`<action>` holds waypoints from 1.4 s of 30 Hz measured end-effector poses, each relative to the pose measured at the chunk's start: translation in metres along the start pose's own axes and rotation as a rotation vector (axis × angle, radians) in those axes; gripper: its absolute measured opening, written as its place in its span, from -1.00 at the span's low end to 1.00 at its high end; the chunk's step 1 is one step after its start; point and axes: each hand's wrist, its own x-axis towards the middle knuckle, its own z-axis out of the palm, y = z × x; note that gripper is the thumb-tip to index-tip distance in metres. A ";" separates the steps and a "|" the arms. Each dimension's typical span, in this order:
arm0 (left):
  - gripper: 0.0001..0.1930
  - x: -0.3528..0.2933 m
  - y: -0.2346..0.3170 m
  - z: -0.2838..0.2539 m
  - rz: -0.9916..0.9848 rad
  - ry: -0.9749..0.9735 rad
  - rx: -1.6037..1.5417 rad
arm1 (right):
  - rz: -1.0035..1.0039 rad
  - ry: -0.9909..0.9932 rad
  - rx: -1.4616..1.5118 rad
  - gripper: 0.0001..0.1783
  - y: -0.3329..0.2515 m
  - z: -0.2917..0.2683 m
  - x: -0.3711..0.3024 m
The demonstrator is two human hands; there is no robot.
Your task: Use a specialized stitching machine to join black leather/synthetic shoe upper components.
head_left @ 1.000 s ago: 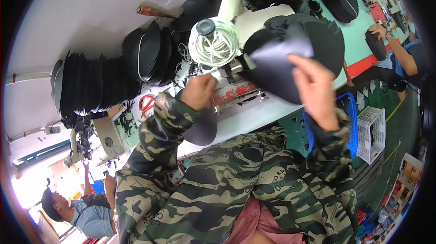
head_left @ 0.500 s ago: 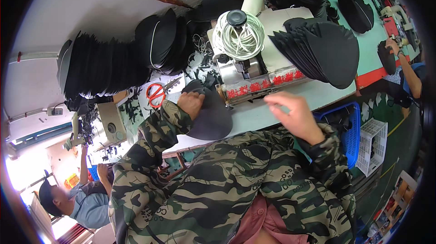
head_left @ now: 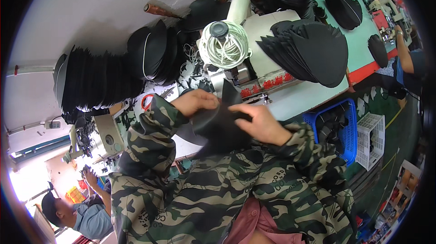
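A black, curved flat piece (head_left: 221, 126) is held up between my hands in front of the machine, slightly blurred. My left hand (head_left: 198, 102) pinches its upper left edge with thumb and fingers. My right hand (head_left: 263, 122) grips its right side. Behind it, the machine (head_left: 268, 82) has a metal roller area and a red-painted front edge, partly hidden by the piece. Another black piece (head_left: 185, 136) lies on the table below my left hand. Red-handled scissors (head_left: 146, 102) are beside my left sleeve, partly covered by it.
Stacks of black pieces stand at the left (head_left: 97, 80) and on the machine's right (head_left: 313, 53). A white cord coil (head_left: 225, 48) sits atop the machine. A blue basket (head_left: 349, 130) and a white crate (head_left: 370, 141) stand at right. Other people work at both sides.
My left hand has risen from the table with a black piece. My right hand has come left from beside the machine and taken hold of that piece too.
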 end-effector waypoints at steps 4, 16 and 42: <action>-0.81 0.007 0.007 -0.022 -0.010 0.107 0.057 | 0.244 -0.109 0.439 -0.45 -0.007 0.027 0.008; -0.79 0.045 0.031 -0.027 0.674 0.094 0.795 | 0.223 0.027 0.633 -0.50 0.021 0.004 0.023; -0.69 0.036 0.005 0.029 0.166 0.286 0.289 | -0.110 0.568 -0.296 -0.68 -0.011 -0.069 -0.007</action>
